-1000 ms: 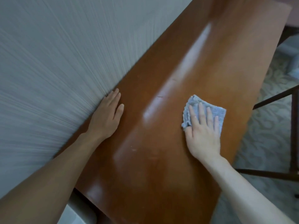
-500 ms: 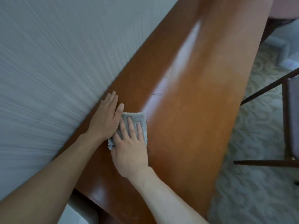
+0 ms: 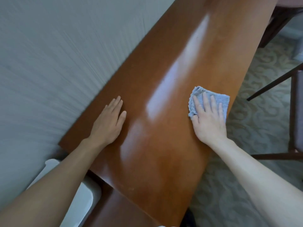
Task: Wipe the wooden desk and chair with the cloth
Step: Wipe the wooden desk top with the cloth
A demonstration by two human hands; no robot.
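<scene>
A glossy brown wooden desk runs diagonally from the near bottom to the far top right. My right hand lies flat on a folded grey-blue cloth near the desk's right edge, pressing it onto the wood. My left hand rests palm down on the desk near the wall side, fingers together, holding nothing. A dark wooden chair stands at the right edge of the view, only partly visible.
A grey textured wall borders the desk on the left. Patterned carpet covers the floor to the right. A white object sits low by the desk's near left corner. More dark furniture stands at the far right.
My right hand slid the cloth from beside my left hand across the desk to its right edge. My left hand stayed flat in place.
</scene>
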